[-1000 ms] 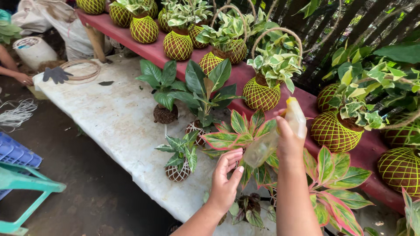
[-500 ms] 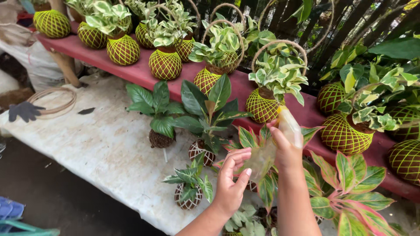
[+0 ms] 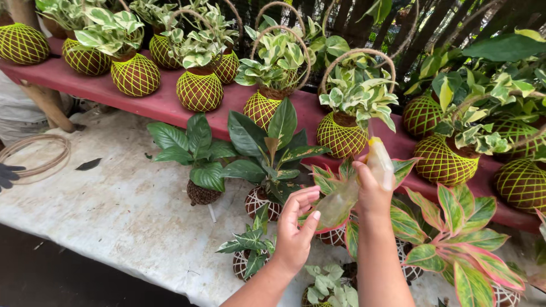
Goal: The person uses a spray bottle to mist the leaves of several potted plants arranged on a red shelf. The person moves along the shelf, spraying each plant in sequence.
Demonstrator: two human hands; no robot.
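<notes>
My right hand (image 3: 372, 190) grips a translucent spray bottle (image 3: 355, 187) with a yellow tip, tilted down to the left over a pink-edged leafy plant (image 3: 333, 185). My left hand (image 3: 296, 230) is open just left of the bottle's base, fingers spread beside the plant's leaves. Below it stand a small green plant in a netted ball (image 3: 247, 256) and a pale-leaved one (image 3: 327, 284). Two dark-leaved ball plants (image 3: 199, 165) (image 3: 270, 153) are on the white table (image 3: 114, 210) to the left.
A red shelf (image 3: 170, 105) behind the table carries a row of variegated plants in yellow-netted balls (image 3: 199, 88), some with hoop handles. More pink-green plants (image 3: 455, 244) crowd the right. A wire coil (image 3: 37, 153) and a dark glove (image 3: 8, 173) lie at the far left.
The view has shifted right and closer to the table. My left hand rose from the leaves toward the bottle. The bottle stays in my right hand, tilted lower.
</notes>
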